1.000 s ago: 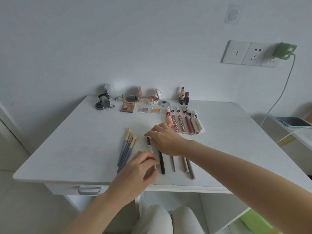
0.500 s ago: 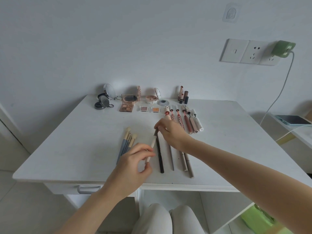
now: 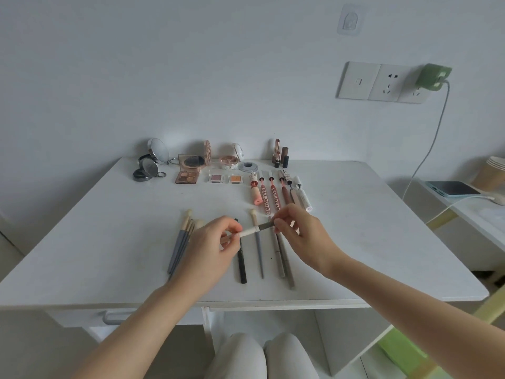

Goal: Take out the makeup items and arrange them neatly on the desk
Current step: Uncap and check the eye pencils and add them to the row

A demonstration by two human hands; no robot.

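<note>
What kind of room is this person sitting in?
Most likely a bedroom or small home room: a plain white desk against the wall holds laid-out makeup, a charger is plugged into a wall socket, and a phone lies nearby.

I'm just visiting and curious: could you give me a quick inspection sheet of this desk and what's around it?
Surface: white desk, drawer handle below the front edge.
Job's things: compacts, eyeshadow palette, lip glosses, brushes, black pencil, laid in rows.
Clutter: nothing seen.
Hands: left hand and right hand each pinch an end of a white-and-grey pencil, above the desk.
Cables: charger cable from green plug.
Surroundings: phone, paper cups on a side shelf.
</note>
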